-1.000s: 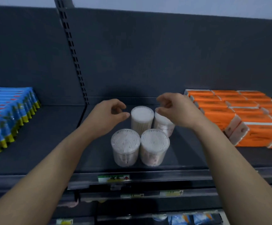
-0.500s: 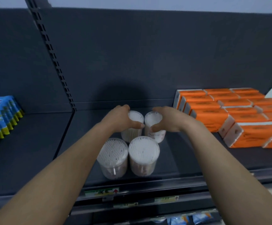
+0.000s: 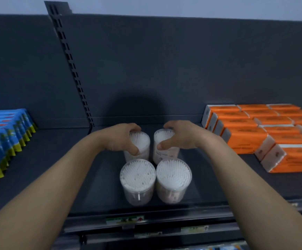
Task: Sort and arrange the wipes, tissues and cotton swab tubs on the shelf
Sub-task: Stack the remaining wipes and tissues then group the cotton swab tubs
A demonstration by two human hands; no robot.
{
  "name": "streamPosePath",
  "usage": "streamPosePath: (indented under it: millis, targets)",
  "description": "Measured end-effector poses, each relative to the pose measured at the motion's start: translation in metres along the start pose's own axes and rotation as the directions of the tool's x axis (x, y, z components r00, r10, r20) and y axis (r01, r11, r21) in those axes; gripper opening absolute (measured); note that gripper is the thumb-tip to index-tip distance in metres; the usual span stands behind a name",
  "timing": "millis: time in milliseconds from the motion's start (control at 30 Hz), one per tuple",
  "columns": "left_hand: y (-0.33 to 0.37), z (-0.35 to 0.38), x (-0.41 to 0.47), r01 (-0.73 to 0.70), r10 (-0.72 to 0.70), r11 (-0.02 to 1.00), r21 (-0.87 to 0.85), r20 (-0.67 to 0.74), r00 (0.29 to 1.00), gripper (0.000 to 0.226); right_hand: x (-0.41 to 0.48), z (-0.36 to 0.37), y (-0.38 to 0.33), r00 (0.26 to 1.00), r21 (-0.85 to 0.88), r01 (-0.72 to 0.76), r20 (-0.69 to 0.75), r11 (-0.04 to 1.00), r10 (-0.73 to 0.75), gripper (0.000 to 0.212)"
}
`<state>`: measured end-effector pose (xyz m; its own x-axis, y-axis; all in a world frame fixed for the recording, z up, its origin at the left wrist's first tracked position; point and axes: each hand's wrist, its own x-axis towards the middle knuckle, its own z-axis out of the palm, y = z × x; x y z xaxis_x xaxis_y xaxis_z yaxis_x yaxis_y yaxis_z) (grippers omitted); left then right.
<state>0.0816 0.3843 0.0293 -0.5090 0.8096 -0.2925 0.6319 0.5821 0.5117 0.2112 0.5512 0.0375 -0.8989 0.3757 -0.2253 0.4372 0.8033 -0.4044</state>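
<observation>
**Rear Tub Alignment**

The left hand (image 3: 121, 139) curls round the rear left cotton swab tub (image 3: 142, 144). The right hand (image 3: 180, 138) curls round the rear right tub (image 3: 164, 155), probably squaring both behind the front left tub (image 3: 137, 179) and front right tub (image 3: 173, 177). Blue wipes packs (image 3: 2, 141) and orange tissue packs (image 3: 246, 138) flank them on the shelf (image 3: 56, 168).

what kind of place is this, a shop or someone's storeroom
Most likely a shop aisle: dark metal shelving with a slotted upright, price labels along its front edge, and stock lined up in multiples: orange tissue packs, blue wipe packs and cotton swab tubs.
</observation>
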Motion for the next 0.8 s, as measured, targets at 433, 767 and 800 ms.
streamPosePath:
  millis: [433,767,800]
  targets:
    - [-0.001,0.002,-0.010,-0.032,0.038,0.998,-0.061,0.103,0.994,0.079,-0.022,0.009,-0.012,0.992,-0.078,-0.021,0.126,0.997,0.031,0.090]
    - [-0.011,0.004,-0.050,-0.131,0.024,0.971,-0.202,-0.462,0.887,0.037,-0.021,0.001,-0.026,0.939,-0.072,0.181,-0.283,0.981,-0.194,0.045]
    - [-0.014,0.003,-0.059,-0.133,0.019,0.974,-0.185,-0.516,0.856,0.034,-0.022,0.001,-0.034,0.927,-0.063,0.206,-0.308,0.977,-0.215,0.043]
